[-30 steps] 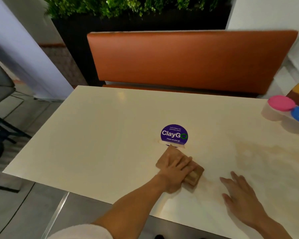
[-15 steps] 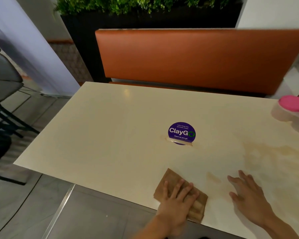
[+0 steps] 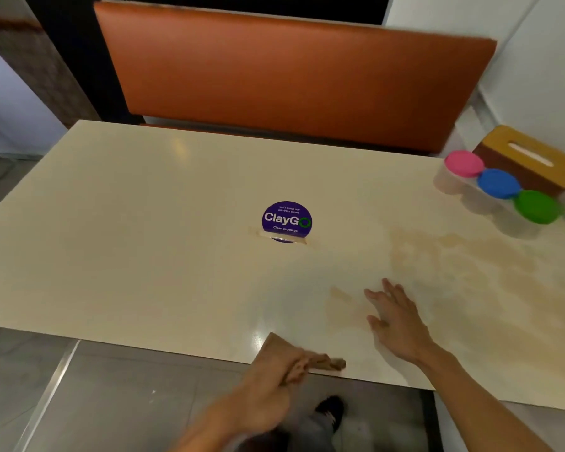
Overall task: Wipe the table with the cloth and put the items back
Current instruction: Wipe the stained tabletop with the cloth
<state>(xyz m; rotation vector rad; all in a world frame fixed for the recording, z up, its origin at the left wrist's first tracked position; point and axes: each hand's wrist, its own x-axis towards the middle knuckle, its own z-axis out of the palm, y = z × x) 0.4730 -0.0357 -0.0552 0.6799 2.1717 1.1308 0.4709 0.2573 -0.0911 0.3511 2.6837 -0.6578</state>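
A brown cloth [image 3: 274, 349] lies at the near edge of the cream table [image 3: 144, 239], partly hanging over it. My left hand [image 3: 268, 393] grips the cloth from the edge side, fingers curled round its bunched part. My right hand [image 3: 397, 321] rests flat on the tabletop to the right, fingers spread. A brownish smear [image 3: 454, 256] covers the right part of the table. Three clear containers with a pink lid [image 3: 464, 163], a blue lid [image 3: 498, 183] and a green lid [image 3: 537, 206] stand at the far right beside a wooden tissue box [image 3: 532, 158].
A round purple ClayGo sticker [image 3: 286, 220] sits in the table's middle. An orange padded bench back [image 3: 291, 76] runs behind the table. Grey floor tiles [image 3: 111, 393] and my shoe [image 3: 330, 407] show below the near edge. A white wall [image 3: 535, 60] is at right.
My left hand has dragged the cloth from near the sticker back to the near edge and now bunches it there. My right hand stays flat on the table. The view tilted down.
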